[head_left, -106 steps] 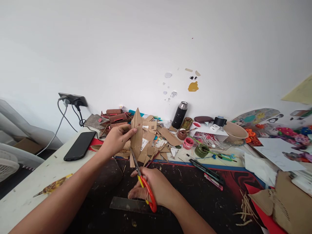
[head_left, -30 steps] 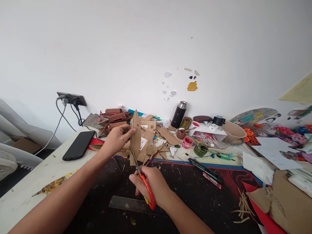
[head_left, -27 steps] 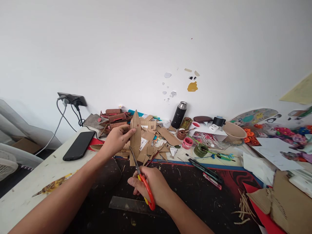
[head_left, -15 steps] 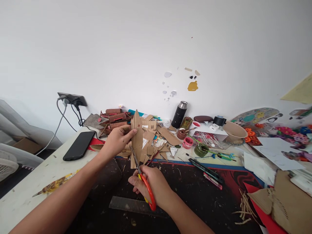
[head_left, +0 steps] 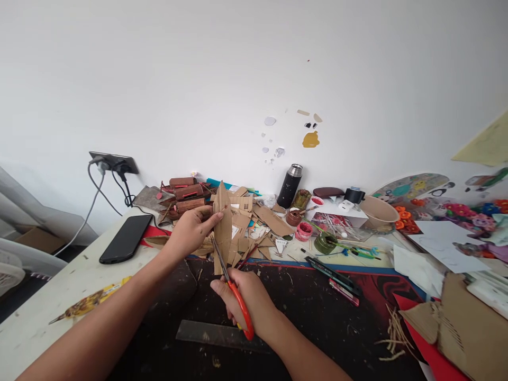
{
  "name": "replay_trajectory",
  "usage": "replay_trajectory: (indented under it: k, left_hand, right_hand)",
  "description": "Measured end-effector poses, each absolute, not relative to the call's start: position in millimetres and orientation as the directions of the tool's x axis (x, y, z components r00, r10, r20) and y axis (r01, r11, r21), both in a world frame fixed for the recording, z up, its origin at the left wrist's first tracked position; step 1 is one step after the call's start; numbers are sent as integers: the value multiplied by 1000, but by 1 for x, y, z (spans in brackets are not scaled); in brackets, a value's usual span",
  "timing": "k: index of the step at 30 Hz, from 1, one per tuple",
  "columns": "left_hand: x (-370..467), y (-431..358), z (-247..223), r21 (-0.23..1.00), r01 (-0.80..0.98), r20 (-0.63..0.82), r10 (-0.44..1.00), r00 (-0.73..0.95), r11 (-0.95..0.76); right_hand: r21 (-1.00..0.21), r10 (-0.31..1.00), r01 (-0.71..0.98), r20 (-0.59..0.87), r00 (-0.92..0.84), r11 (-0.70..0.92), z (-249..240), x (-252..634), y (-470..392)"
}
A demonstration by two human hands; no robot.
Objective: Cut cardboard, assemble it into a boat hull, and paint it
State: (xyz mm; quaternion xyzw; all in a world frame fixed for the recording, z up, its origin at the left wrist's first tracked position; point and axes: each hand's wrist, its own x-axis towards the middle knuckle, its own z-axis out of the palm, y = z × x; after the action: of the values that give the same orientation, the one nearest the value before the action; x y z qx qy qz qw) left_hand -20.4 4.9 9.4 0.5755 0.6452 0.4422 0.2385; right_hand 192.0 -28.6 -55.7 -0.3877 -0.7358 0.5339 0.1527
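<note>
My left hand (head_left: 194, 228) pinches a narrow, pointed strip of brown cardboard (head_left: 223, 222) between thumb and fingers, holding it upright with the tip up. Wrapped round the handles of red-and-yellow scissors (head_left: 242, 309) is my right hand (head_left: 248, 296). The scissor blades lie against the lower part of the cardboard, pointing up and left; whether they bite into it I cannot tell. Behind both hands spreads a heap of cardboard scraps (head_left: 273, 219). Below the scissors a clear ruler (head_left: 214, 334) lies on the dark mat (head_left: 309, 338).
A black phone (head_left: 126, 238) and a yellow glue tube (head_left: 89, 301) lie at left. Brown rolled pieces (head_left: 188, 191), a black flask (head_left: 290, 186) and paint jars (head_left: 304, 231) stand along the wall. Utility knives (head_left: 333, 276), red paper and cardboard (head_left: 472, 328) are at right.
The scissor handles have drawn closer together, with less yellow showing. The cardboard is almost where it was. The whole view has shifted slightly.
</note>
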Motion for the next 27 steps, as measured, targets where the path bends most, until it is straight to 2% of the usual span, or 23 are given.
replay_trajectory:
  k: [6,20,27]
  left_hand:
    - [-20,6,8,817,577,176,955,-240,-6]
    - [-19,7,9,806,592,206,951,-233,-30]
    - [-20,7,12,823,567,218,945,-243,-44]
  right_hand:
    - [-868,757,458,-166,-632,191,-51,190,-30]
    - [-849,790,412,11,-613,331,-59,186,-29]
    - [-852,781,424,-30,-623,306,-65,183,-28]
